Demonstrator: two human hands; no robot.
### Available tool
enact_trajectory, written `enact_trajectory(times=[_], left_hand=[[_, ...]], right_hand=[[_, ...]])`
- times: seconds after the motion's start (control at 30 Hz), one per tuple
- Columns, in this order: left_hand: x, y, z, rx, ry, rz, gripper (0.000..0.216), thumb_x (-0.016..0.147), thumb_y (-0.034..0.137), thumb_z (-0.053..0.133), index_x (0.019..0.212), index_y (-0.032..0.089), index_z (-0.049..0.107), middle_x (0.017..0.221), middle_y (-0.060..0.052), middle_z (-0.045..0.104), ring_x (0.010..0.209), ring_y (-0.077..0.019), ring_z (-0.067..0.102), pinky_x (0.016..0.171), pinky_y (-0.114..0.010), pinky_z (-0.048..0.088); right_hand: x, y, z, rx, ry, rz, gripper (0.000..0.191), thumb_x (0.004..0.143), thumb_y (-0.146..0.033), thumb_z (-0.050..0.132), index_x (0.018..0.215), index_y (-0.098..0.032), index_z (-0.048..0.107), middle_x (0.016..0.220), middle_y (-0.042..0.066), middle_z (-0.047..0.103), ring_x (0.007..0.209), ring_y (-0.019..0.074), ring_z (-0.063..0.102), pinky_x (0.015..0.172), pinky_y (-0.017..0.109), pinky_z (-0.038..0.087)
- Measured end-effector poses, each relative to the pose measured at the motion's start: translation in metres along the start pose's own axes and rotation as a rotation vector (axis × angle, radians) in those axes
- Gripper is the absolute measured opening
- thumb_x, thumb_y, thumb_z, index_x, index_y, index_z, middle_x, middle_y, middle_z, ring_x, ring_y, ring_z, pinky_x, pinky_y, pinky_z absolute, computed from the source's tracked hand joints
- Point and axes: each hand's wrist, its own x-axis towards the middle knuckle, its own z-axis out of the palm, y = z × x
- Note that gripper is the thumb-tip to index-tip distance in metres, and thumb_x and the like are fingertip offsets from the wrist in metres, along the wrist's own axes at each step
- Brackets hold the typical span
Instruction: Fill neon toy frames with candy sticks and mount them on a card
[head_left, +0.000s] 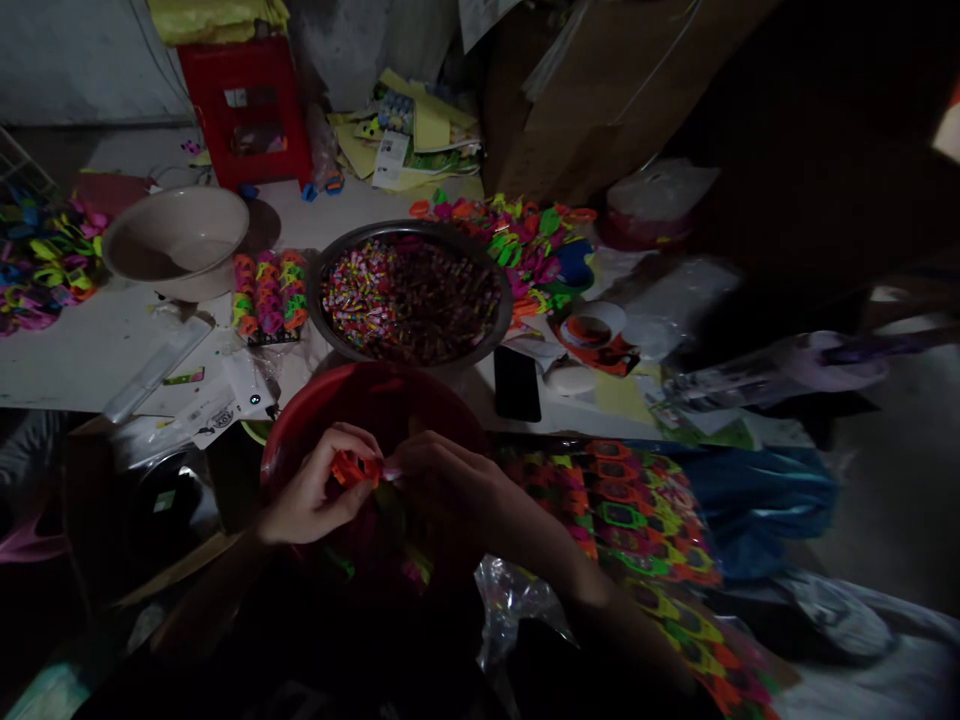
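Over a red basin [289,425], my left hand [322,490] is closed around an orange toy watch [354,468], folded into a loop. My right hand [450,475] meets it from the right, fingers pinched on a small pale piece [391,470] too small to name. The two hands' fingertips nearly touch. Dim coloured pieces lie in the basin below, mostly in shadow. Just beyond it stands a wide metal bowl [319,330], filled with small, brightly wrapped pieces on the left and darker ones on the right.
Bagged rows of colourful toy watches [268,290] lie left of the metal bowl, near a beige basin [176,245]. Loose watches [525,235] are heaped behind it. A black phone [517,385] and tape roll [596,322] sit to the right. More packed watches [645,510] lie at lower right.
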Motion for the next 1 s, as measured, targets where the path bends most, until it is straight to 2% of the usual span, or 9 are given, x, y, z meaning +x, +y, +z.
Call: enact_trajectory(times=[0.23,0.37,0.47,0.6,0.73,0.83,0.93,1.0], left_hand=[[0.002,-0.001,0.001,-0.024,0.016,-0.011,0.016,0.091,0.022,0.05,0.107,0.022,0.044,0.106,-0.006,0.053,0.094,-0.0143,0.053,0.078,-0.026,0.045],[0.003,0.003,0.0,0.082,-0.018,-0.001,0.018,0.09,0.016,0.049,0.106,0.021,0.044,0.105,-0.006,0.053,0.096,-0.0149,0.053,0.081,-0.027,0.044],[0.004,0.008,-0.003,0.242,-0.088,-0.017,0.019,0.088,0.014,0.048,0.106,0.02,0.044,0.104,-0.006,0.053,0.098,-0.0161,0.052,0.084,-0.028,0.044],[0.006,0.018,-0.006,0.378,-0.223,-0.128,0.013,0.09,0.016,0.046,0.102,0.019,0.045,0.099,-0.005,0.055,0.097,-0.0173,0.053,0.085,-0.029,0.044],[0.009,0.024,-0.008,0.387,-0.334,-0.221,0.01,0.094,0.025,0.041,0.099,0.019,0.048,0.096,-0.005,0.056,0.089,-0.0154,0.055,0.08,-0.027,0.045],[0.01,0.026,-0.008,0.334,-0.4,-0.283,0.026,0.097,0.033,0.034,0.084,0.018,0.051,0.082,-0.002,0.057,0.074,-0.0129,0.055,0.068,-0.024,0.044],[0.008,0.027,-0.006,0.31,-0.322,-0.358,0.046,0.098,0.041,0.023,0.074,0.019,0.055,0.069,0.0,0.057,0.065,-0.0128,0.054,0.065,-0.025,0.043],[0.005,0.026,-0.004,0.325,-0.229,-0.447,0.055,0.097,0.046,0.018,0.074,0.019,0.059,0.07,-0.002,0.06,0.068,-0.0146,0.057,0.068,-0.027,0.045]], right_hand=[[-0.002,0.002,0.001,-0.016,0.022,-0.027,0.018,0.093,-0.014,0.052,0.111,-0.018,0.052,0.105,0.008,0.06,0.094,0.0128,0.061,0.079,0.023,0.052],[-0.002,0.002,0.0,-0.009,0.002,-0.025,0.019,0.094,-0.014,0.051,0.113,-0.018,0.052,0.106,0.008,0.06,0.096,0.0126,0.06,0.081,0.023,0.051],[-0.002,0.003,-0.002,0.005,-0.042,-0.007,0.019,0.094,-0.014,0.05,0.113,-0.018,0.052,0.107,0.009,0.06,0.1,0.0132,0.06,0.084,0.024,0.051],[-0.002,0.008,-0.006,0.025,-0.085,0.007,0.015,0.095,-0.015,0.049,0.108,-0.017,0.055,0.104,0.008,0.063,0.097,0.0132,0.062,0.083,0.024,0.051],[0.0,0.014,-0.007,0.078,-0.119,0.042,0.012,0.095,-0.018,0.051,0.104,-0.016,0.058,0.101,0.007,0.064,0.095,0.0122,0.063,0.083,0.024,0.051],[0.0,0.017,-0.004,0.155,-0.164,0.101,0.01,0.093,-0.021,0.054,0.1,-0.016,0.06,0.097,0.005,0.066,0.09,0.012,0.064,0.08,0.024,0.052],[0.0,0.02,0.003,0.227,-0.151,0.135,0.009,0.09,-0.022,0.059,0.097,-0.016,0.061,0.095,0.004,0.068,0.087,0.0117,0.065,0.077,0.022,0.052],[0.0,0.022,0.008,0.247,-0.123,0.153,0.01,0.09,-0.023,0.06,0.097,-0.016,0.061,0.095,0.004,0.068,0.086,0.0116,0.066,0.076,0.021,0.052]])
